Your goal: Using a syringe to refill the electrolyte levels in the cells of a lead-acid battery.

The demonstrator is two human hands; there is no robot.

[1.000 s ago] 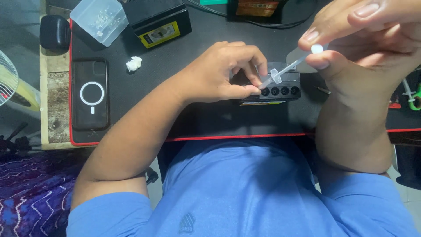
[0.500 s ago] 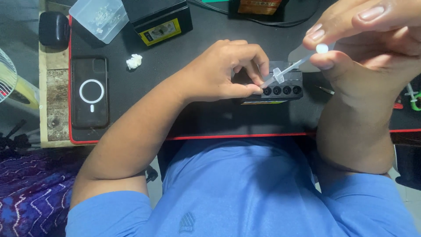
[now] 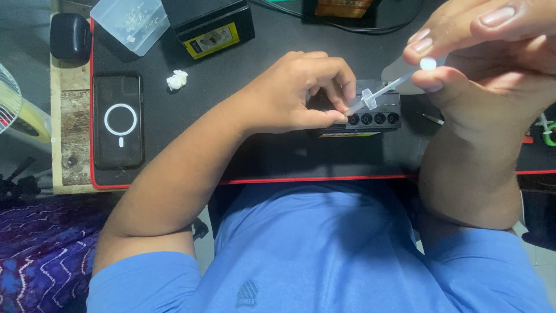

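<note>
1. At the far left edge, a roll of tape (image 3: 23,119) lies off the mat, with a dark earbud case (image 3: 70,36) above it.
2. A phone (image 3: 119,120) lies flat on the black desk mat (image 3: 260,156), near a clear plastic box (image 3: 130,22), a crumpled white scrap (image 3: 177,79) and a black box with a yellow label (image 3: 211,26).
3. The left hand (image 3: 295,93) rests at the middle of the mat, fingers curled tight, thumb and fingertips pinched at the syringe's lower tip and touching the battery.
4. The small black battery (image 3: 370,113) sits on the mat under that hand, its row of round holes facing the person.
5. The clear syringe (image 3: 385,91) slants up to the right.
6. The right hand (image 3: 486,52) is raised, fingers closed on the syringe's white plunger end.
</note>
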